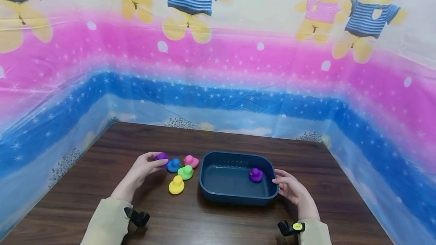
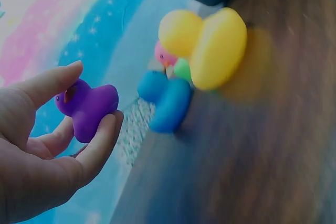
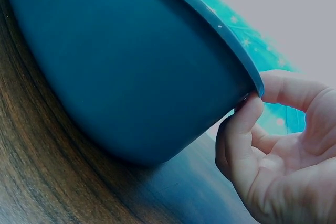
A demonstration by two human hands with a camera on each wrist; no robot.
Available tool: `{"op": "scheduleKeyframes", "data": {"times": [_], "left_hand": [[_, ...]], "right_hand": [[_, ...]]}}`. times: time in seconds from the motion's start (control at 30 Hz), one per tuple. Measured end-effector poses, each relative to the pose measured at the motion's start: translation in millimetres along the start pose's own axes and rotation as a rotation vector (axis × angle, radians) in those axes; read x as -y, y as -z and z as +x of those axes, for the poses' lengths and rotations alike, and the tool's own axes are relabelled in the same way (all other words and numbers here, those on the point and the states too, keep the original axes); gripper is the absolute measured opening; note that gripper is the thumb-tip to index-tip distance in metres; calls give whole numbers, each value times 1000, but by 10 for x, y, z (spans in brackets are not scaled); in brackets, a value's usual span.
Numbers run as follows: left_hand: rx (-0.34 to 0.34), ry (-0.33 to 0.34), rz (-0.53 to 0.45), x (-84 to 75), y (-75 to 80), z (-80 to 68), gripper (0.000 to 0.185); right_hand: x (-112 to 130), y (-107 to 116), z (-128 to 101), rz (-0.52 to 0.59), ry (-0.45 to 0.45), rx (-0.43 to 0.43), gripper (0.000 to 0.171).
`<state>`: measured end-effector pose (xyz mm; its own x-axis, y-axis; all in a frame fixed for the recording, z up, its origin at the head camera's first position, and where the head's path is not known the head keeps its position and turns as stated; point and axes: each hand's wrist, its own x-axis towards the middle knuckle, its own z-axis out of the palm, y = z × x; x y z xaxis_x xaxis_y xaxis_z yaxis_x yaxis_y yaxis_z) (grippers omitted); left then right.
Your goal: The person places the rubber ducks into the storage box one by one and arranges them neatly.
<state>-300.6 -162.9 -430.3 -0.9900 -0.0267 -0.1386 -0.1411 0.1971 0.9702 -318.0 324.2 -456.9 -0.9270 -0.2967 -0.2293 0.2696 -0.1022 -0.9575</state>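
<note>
The purple duck (image 2: 88, 107) looks light, soft and squeezable, best pinched round its body; the left hand (image 1: 144, 167) holds it so, between thumb and fingers, just above the worktop (image 1: 218, 218) beside four other ducks (image 1: 180, 171). The right hand (image 1: 289, 186) grips the tub's (image 1: 235, 199) rim; another purple duck (image 1: 256, 175) sits inside.

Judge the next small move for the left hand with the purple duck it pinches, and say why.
Probably carry it right, over the rim of the blue tub, and let go. The left hand pinches a purple duck clear of the table, another purple duck already lies in the tub, and the right hand grips the tub's rim, steadying it.
</note>
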Motion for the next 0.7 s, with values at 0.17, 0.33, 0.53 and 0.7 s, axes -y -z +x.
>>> {"op": "scheduleKeyframes", "data": {"times": [0.17, 0.33, 0.53, 0.7], "left_hand": [[39, -26, -31, -164, -163, 66, 62], [70, -66, -27, -337, -393, 145, 58], [115, -117, -18, -568, -726, 233, 54], [167, -145, -47, -730, -1038, 276, 50]], "right_hand": [[3, 2, -2, 4, -3, -4, 46], [-16, 22, 11, 17, -2, -5, 42], [-43, 13, 27, 22, 8, -1, 35], [-39, 6, 27, 37, 10, 0, 33]]}}
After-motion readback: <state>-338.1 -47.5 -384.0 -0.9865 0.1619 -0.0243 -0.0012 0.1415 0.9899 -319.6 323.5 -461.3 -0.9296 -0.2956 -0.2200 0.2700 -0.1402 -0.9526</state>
